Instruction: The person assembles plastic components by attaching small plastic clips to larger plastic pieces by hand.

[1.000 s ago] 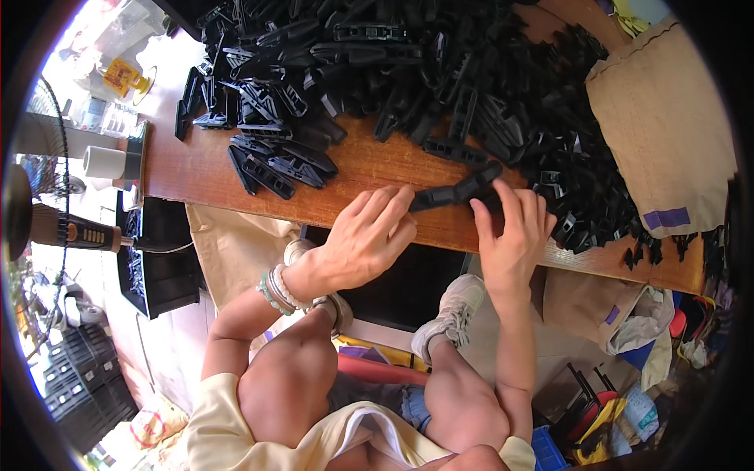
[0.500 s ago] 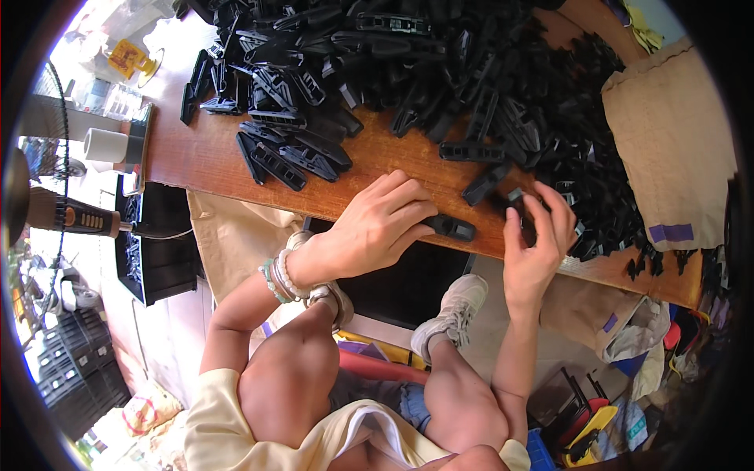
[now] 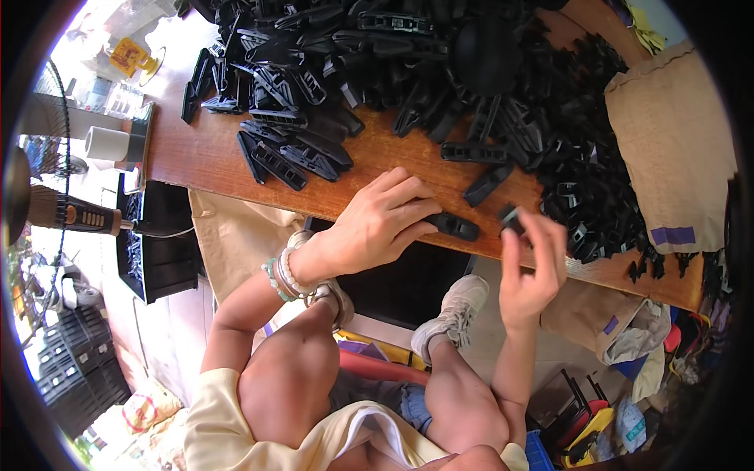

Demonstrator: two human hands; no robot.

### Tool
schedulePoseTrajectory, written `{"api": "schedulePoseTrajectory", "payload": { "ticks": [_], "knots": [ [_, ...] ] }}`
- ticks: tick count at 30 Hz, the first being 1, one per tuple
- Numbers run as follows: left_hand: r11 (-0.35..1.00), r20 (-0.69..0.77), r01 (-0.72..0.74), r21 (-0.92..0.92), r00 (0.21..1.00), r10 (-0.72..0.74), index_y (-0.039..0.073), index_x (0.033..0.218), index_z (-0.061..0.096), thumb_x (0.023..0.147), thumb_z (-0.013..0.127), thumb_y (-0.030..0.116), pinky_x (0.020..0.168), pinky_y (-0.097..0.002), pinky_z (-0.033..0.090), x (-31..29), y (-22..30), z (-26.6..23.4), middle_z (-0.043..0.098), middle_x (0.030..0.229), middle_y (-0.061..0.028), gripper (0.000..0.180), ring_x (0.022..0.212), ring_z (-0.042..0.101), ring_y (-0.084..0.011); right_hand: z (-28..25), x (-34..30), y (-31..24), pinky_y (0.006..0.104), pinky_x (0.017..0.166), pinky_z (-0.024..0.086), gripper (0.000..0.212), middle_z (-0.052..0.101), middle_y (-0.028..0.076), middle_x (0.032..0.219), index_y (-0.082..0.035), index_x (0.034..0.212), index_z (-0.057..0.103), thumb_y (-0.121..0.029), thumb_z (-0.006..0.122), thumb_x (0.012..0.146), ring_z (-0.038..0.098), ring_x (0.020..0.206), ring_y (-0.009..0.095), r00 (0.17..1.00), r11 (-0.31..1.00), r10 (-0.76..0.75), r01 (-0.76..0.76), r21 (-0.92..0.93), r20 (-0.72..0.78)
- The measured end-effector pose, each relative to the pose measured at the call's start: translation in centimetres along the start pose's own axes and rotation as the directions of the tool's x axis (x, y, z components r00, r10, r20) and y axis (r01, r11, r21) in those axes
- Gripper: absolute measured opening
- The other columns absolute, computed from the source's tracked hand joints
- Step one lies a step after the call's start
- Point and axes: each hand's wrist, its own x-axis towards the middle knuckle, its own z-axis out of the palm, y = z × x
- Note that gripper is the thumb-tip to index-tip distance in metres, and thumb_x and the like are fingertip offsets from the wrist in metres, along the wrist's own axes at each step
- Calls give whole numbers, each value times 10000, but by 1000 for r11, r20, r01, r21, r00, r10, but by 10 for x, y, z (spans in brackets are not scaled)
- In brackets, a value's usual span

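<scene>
My left hand [image 3: 377, 224] lies on the wooden worktop [image 3: 204, 153], its fingers curled over one end of a long black plastic piece [image 3: 455, 226] and pinning it flat near the worktop's front edge. My right hand [image 3: 530, 271] is lifted just off that edge, thumb and fingertips pinched on a small black clip [image 3: 510, 217], which sits in the air just right of the long piece and apart from it. Behind both hands a big heap of black plastic parts [image 3: 440, 71] covers most of the worktop, with a smaller cluster of long pieces [image 3: 287, 153] lying to the left of my left hand. A brown paper sheet [image 3: 667, 157] rests at the right end of the worktop. My wrist carries beaded bracelets [image 3: 281, 275], and below are my bare knees and a grey sneaker [image 3: 455, 310].
</scene>
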Motion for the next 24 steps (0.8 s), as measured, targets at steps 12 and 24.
{"api": "schedulePoseTrajectory", "payload": {
  "ticks": [12,24],
  "knots": [
    [1000,35,-19,-1,999,19,-16,973,680,714,765,38,725,-370,487,3,3,0,618,956,-98,278,822,544,-284,6,-6,1,331,678,448,291,579,86,896,25,1026,699,43,741,739,544,798,233,965,956,31,-104,275,259],
    [995,8,93,22,996,-93,7,1056,660,726,831,261,656,-369,512,25,11,-1,599,884,-112,451,750,604,-308,2,1,5,404,874,425,286,598,88,1114,-35,1099,694,14,658,819,551,1034,291,996,976,-58,69,-206,62]
  ]
}}
